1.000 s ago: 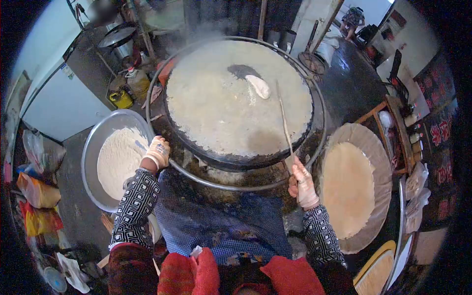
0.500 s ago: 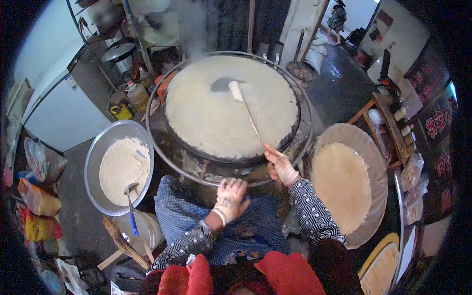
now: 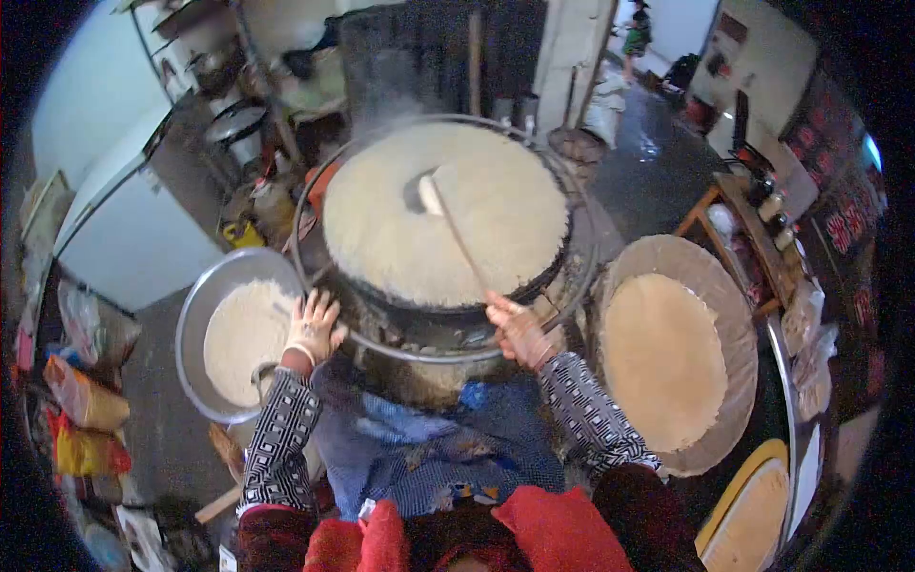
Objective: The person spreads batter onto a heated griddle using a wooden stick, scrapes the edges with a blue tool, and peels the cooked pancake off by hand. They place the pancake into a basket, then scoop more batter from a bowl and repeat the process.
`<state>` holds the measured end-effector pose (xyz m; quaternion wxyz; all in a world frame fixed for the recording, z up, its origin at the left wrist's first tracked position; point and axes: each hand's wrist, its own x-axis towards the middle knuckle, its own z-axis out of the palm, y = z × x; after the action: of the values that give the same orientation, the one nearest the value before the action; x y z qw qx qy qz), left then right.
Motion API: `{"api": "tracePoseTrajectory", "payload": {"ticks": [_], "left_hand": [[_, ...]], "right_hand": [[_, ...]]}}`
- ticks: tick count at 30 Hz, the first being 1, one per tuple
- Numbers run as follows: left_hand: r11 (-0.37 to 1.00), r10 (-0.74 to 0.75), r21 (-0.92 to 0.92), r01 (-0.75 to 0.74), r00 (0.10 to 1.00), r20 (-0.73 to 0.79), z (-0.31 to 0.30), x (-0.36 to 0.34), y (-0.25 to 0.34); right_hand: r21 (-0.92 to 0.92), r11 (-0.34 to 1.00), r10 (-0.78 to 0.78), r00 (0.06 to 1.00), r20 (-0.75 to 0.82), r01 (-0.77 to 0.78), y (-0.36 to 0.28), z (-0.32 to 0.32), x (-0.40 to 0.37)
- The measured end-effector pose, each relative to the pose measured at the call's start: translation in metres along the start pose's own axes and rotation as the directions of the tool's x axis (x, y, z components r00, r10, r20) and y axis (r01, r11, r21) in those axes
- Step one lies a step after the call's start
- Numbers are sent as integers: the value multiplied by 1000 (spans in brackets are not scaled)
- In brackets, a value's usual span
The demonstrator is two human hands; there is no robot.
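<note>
Watching from my end, I take the round griddle (image 3: 496, 229) as my landmark, and it is covered almost to its edge by a thin pale layer. My right hand (image 3: 519, 334) is at the griddle's near edge, right of its middle, with the fingers clamped together on the lower end of a wooden stick (image 3: 461, 246). That stick slants up and leftward across the griddle, and its far end meets a white lump (image 3: 431, 195) on the surface, just beside a dark patch (image 3: 414, 194) left of the griddle's centre. My left hand (image 3: 316, 327) hangs at the griddle's near left, fingers spread apart and holding nothing; it overlaps the metal ring (image 3: 429, 358) that goes around the griddle, and I can't tell whether it touches it. Left of the griddle, close by that hand, I have a metal bowl (image 3: 188, 355) of pale mixture (image 3: 243, 334), with a curved utensil (image 3: 257, 377) at its near right side. Right of the griddle sits a wide lined basket (image 3: 740, 353) holding thin tan sheets (image 3: 662, 362). A blue checked cloth (image 3: 429, 453) lies on the near side of the griddle, and a person (image 3: 636, 38) stands far behind it, to the right.
</note>
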<state>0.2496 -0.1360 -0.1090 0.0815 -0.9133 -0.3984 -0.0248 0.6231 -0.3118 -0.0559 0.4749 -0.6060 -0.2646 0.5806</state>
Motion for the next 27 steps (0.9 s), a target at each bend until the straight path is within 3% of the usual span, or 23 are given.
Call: {"api": "tracePoseTrajectory", "payload": {"ticks": [1, 3, 6, 8, 9, 11, 12, 13, 15, 16, 17, 19, 21, 23, 25, 27], "left_hand": [[996, 54, -68, -52, 998, 38, 4, 4, 3], [989, 46, 117, -91, 938, 344, -15, 20, 44], [998, 56, 7, -59, 972, 229, -30, 12, 114], [1000, 6, 16, -7, 999, 51, -13, 8, 160], [999, -34, -15, 36, 993, 111, -12, 11, 185], [987, 46, -158, -35, 997, 67, -20, 12, 225], [954, 159, -236, -183, 980, -116, -20, 12, 239], [904, 234, -286, -316, 929, -288, -20, 7, 247], [865, 251, -383, -325, 940, -232, -40, -1, 254], [818, 269, -475, -324, 946, -183, -53, -6, 252], [824, 218, -479, -303, 950, -225, -67, -11, 241], [843, 109, -508, -179, 980, -165, -91, -16, 205], [865, -22, -482, -138, 950, -311, -63, -27, 146], [893, -230, -444, 74, 923, -309, -35, -47, 88], [867, -405, -390, 311, 895, -186, 0, -63, 35], [878, -418, -336, 340, 888, -193, -3, -61, 20]], "right_hand": [[18, 1000, 4, 999, 32, -4, 6, 0, 3], [25, 999, 21, 999, 46, -23, 6, 4, -4], [42, 999, -20, 999, 36, 18, 15, 5, -10], [80, 995, -66, 996, 57, 61, 25, 7, -8], [102, 991, -92, 993, 69, 84, 33, 5, -4], [81, 994, -83, 996, 41, 79, 33, 11, -13], [189, 982, -30, 996, 87, 13, 32, 11, -16], [144, 989, -25, 999, 45, 18, 32, 10, -19], [296, 955, -2, 999, 54, -14, 24, -2, -29], [365, 931, -4, 1000, 25, -6, 24, -1, -36], [422, 907, 13, 999, -33, 2, 26, 1, -41], [556, 827, -46, 997, -69, 76, 43, -3, -40], [466, 885, 2, 1000, -25, 10, 52, -9, -38], [390, 919, -61, 998, 3, 55, 62, -5, -34], [348, 936, -58, 998, 29, 45, 60, -3, -30], [332, 943, 17, 999, 27, -25, 49, 3, -37]]}}
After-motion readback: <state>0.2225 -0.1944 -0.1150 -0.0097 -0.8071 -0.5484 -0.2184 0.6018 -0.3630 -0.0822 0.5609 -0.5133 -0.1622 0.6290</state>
